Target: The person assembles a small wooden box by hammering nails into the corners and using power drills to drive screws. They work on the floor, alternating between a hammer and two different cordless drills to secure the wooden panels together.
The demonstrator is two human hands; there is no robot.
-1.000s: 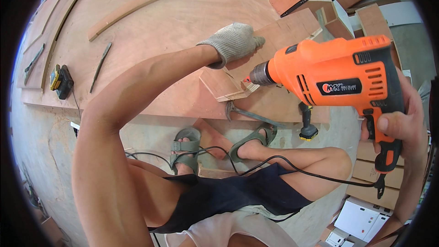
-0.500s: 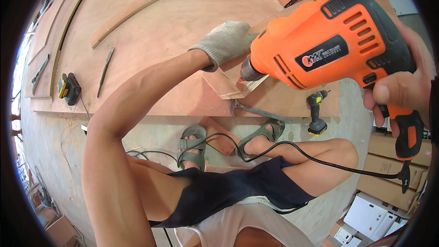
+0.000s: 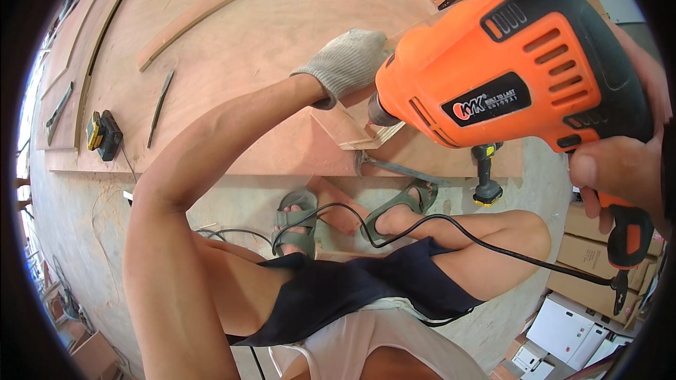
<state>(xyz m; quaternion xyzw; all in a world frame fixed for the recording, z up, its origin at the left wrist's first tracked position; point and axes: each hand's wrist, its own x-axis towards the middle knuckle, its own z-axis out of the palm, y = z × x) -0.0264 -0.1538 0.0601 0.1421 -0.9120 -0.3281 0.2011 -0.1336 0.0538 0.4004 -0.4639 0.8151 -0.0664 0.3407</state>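
A large orange and black corded power drill fills the upper right, with my bare right hand wrapped round its grip. Its chuck points left, close to a small angled wooden frame on the plywood. What the bit touches is hard to see. My left hand, in a grey knit glove, is curled over the frame just beyond the chuck; the drill hides its fingertips. From the drill's handle a black cord runs down across my legs.
The plywood sheet carries wooden strips, a thin dark tool and a battery pack. A claw-ended metal bar lies by its near edge, left of a cordless drill. Cardboard boxes stand at right.
The orange drill has shifted slightly, its handle end lower and its body covering more of the cordless drill. My left hand stays in nearly the same place.
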